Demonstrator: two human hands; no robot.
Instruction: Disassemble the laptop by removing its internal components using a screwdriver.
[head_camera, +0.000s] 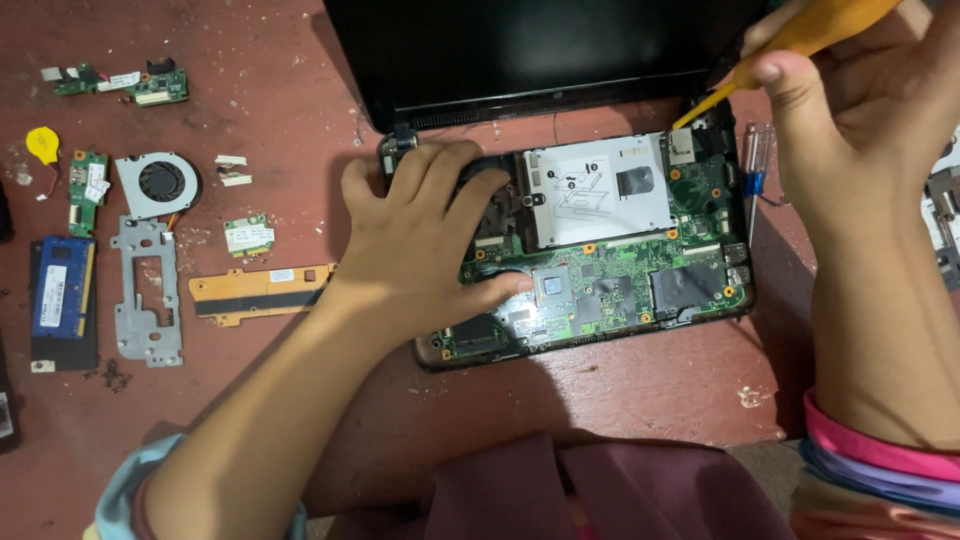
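Observation:
An opened small laptop (600, 345) lies on a reddish table (640, 395), its green motherboard (620, 290) and silver drive caddy (600, 190) exposed. My left hand (420, 240) rests flat on the laptop's left part, thumb stretched onto the board. My right hand (860, 100) grips a yellow-handled screwdriver (800, 35). Its tip touches the laptop's upper right corner beside the hinge. The dark screen (520, 50) stands open behind.
Removed parts lie at the left: a cooling fan (158, 183), a metal bracket (145, 300), an orange flat strip (262, 292), a small wireless card (248, 236), little circuit boards (120, 82), a memory module (63, 292), a yellow coin cell (42, 145). A second screwdriver (755, 175) lies right of the laptop.

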